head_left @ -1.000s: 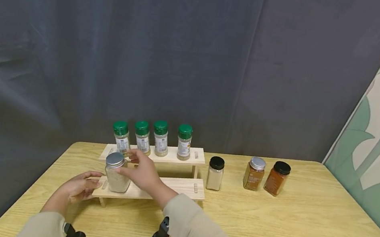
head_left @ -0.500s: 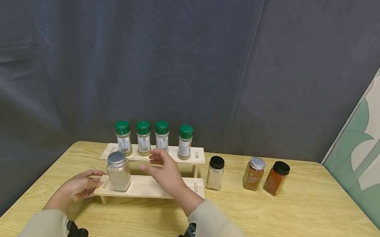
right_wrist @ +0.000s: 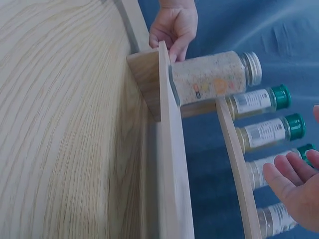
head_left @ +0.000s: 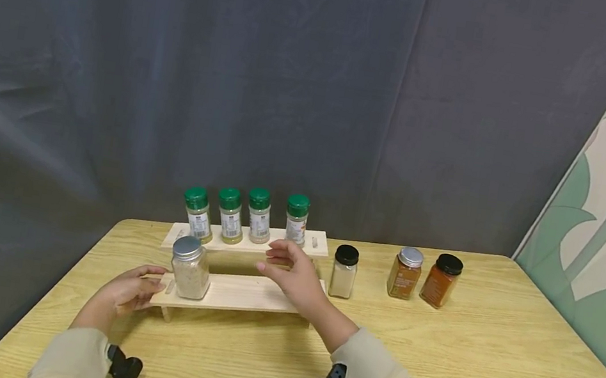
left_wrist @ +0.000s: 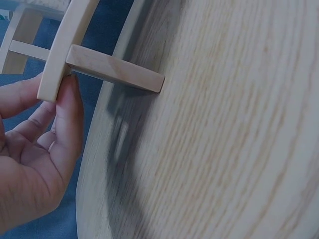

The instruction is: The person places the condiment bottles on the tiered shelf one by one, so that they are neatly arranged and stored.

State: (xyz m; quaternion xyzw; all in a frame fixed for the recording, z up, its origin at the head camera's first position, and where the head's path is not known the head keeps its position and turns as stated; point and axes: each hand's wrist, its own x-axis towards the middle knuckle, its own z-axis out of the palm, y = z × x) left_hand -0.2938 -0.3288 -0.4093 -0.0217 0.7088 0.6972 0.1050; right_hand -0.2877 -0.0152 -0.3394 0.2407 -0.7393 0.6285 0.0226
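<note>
My left hand (head_left: pixel 127 293) pinches the left end of the lower board of a two-step wooden spice rack (head_left: pixel 244 294); the left wrist view shows thumb and fingers on the board's end. A glass jar with a silver lid and pale, grainy seasoning (head_left: pixel 190 273) stands upright on that lower step, close to the left hand. My right hand (head_left: pixel 298 282) hovers over the right part of the lower step, fingers loosely curved and holding nothing. Several green-capped spice bottles (head_left: pixel 230 224) line the upper step, the rightmost standing apart from the others.
Right of the rack, a black-lidded jar of pale powder (head_left: pixel 343 278) stands on the wooden table (head_left: pixel 487 370). Further right are a silver-lidded jar of brown spice (head_left: pixel 404 277) and a black-lidded jar of orange-red spice (head_left: pixel 440 286). A dark curtain (head_left: pixel 294 84) hangs behind.
My right hand has let go of the silver-lidded jar and moved right along the rack. The jar stays on the lower step, and the left hand keeps its hold on the board.
</note>
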